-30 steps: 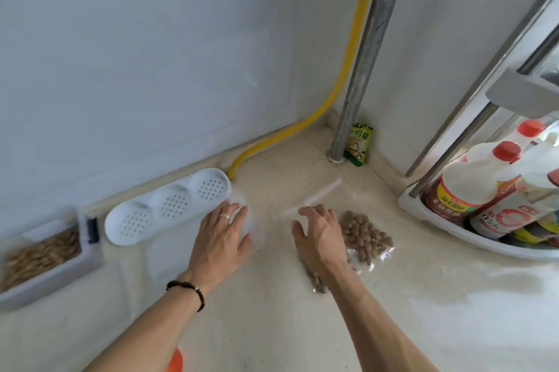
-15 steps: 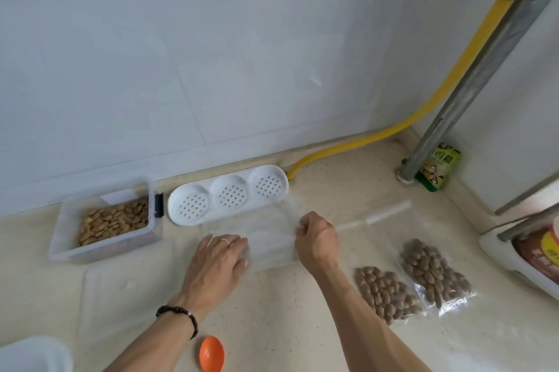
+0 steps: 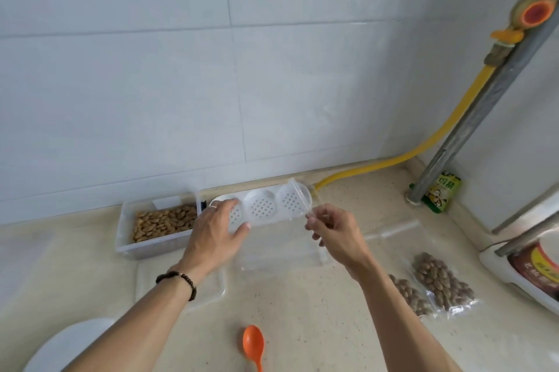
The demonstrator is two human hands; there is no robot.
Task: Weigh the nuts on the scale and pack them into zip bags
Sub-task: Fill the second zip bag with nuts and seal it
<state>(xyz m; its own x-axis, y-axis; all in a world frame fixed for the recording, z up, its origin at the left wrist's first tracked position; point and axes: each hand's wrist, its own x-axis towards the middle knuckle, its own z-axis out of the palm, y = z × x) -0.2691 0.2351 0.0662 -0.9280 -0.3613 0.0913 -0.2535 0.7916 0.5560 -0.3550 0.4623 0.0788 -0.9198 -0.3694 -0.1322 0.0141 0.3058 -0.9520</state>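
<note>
An empty clear zip bag (image 3: 272,238) is lifted off the counter between my hands. My left hand (image 3: 216,232) holds its left edge between thumb and fingers. My right hand (image 3: 332,229) pinches its right edge near the zip. Left of them a clear tub (image 3: 124,235) holds loose nuts (image 3: 163,220). Two filled bags of nuts (image 3: 435,284) lie side by side at the right. An orange spoon (image 3: 253,343) lies near the front edge. A white round object (image 3: 60,347), partly cut off, sits at the bottom left; I cannot tell whether it is the scale.
A white perforated tray (image 3: 260,208) lies along the wall behind the bag. A clear lid (image 3: 181,290) lies under my left forearm. More empty bags (image 3: 393,229) lie right of my hand. A yellow hose (image 3: 423,147), grey pipe (image 3: 484,105), green packet (image 3: 441,193) and bottle rack (image 3: 520,275) fill the right corner.
The view has swung left and up, bringing in the nut tub and the wall. Both hands have risen from the counter, lifting the empty bag with them.
</note>
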